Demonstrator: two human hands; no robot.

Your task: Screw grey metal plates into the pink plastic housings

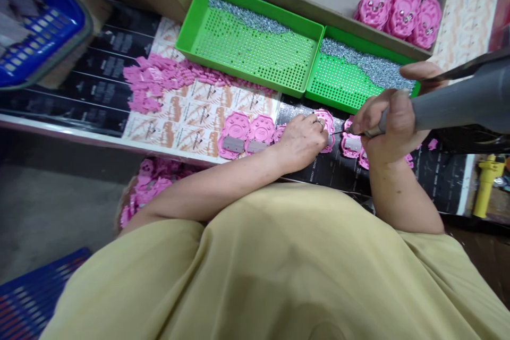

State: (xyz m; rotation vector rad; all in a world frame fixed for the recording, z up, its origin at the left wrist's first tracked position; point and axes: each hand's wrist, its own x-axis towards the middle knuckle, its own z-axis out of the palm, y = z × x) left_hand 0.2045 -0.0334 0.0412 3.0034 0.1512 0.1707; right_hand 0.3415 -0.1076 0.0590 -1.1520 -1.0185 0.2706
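The left hand (303, 141) has its fingers set close together on a pink plate (329, 118); whether they grip it cannot be told. The right hand (392, 117) is wrapped around a grey driver (458, 100), bit (338, 133) directed at the plate. The plate lies near the bench's (442, 180) front edge, between other plates (234, 130).

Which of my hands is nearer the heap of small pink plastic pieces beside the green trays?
Left. Your left hand is right of the heap; your right hand, gripping the grey tapered tool, is farther right.
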